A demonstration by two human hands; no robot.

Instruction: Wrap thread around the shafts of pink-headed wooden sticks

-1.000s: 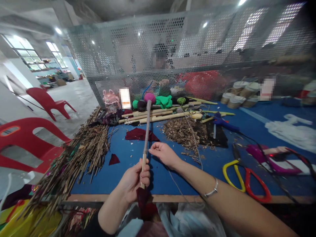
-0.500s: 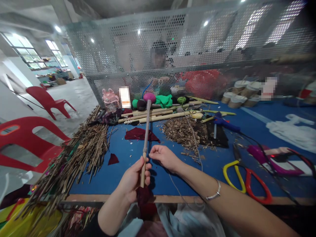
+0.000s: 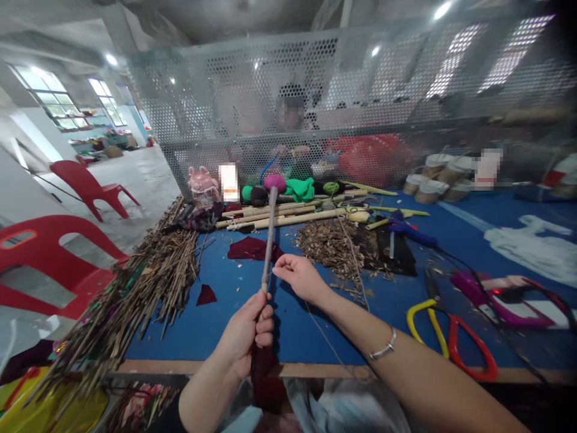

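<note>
Shift since the earlier frame: the right hand (image 3: 301, 279) sits a little farther up the stick (image 3: 271, 234), and the fingers of the left hand (image 3: 250, 322) now cover more of its pale lower part
Stick: above the blue table (image 3: 193, 343), slanting away from the person, lower part in the left hand
Grey winding: covers most of the visible length, leaving a short pale stretch just above the left thumb
Handling: probably light and stiff; the bare wood looks dry rather than slippery, while the winding might slide or loosen under a rough grip
Best hold: the pale part below the winding seems safest, with a firm but easy grip
Left hand: wrapped around that lower part
Right hand: thumb and finger in a narrow pinch just beside the winding; whether they hold thread, I cannot tell
Grey thread (image 3: 327, 343): thin and slack below the right forearm
Dark red cloth (image 3: 262, 364): hangs just below the left hand
Pink ball (image 3: 274, 182): in line with the stick's far end; touching or merely behind, I cannot tell
Wood chips (image 3: 324, 240): heaped beyond the right hand
Twigs (image 3: 153, 276): a loose bundle to the left
Scissors (image 3: 435, 319): lying right of the right forearm
</note>
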